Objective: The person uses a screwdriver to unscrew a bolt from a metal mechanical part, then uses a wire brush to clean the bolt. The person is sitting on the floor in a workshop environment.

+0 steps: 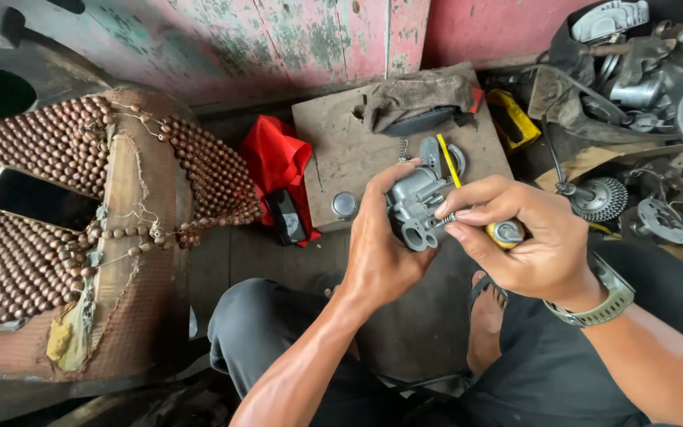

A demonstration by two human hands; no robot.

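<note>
Gripping a small grey metal carburetor body (414,207) is the left hand (381,245), fingers wrapped round its back side so the part sits up in the air over the person's lap, just in front of the wooden board (341,150). The round opening on the lower end of the casting faces the camera. Right hand (515,237) is closed around a yellow-handled screwdriver (507,232), thumb and first fingers pinched near the front of it, right up against the carburetor. A thin yellow and black shaft pokes up past the part. Can't really see the tip, it's hidden behind the fingers and the casting. There's a grey-green wristwatch (601,299) on that right wrist.

Moving out from there: the board has a small round metal cap (344,205) sitting on it, plus a dirty grey rag (416,99) bunched at the far edge. Left of the board is a crumpled red cloth (277,158) with a small black bottle (286,216) lying on it. Far left is a worn beaded seat cover (81,205) with a dark phone (37,200) resting on top. Off to the right, a pile of metal engine parts (642,79) and a toothed gear (602,198) on the floor. Person's wearing dark trousers, with a bare foot in a sandal (485,316) below the hands.
</note>
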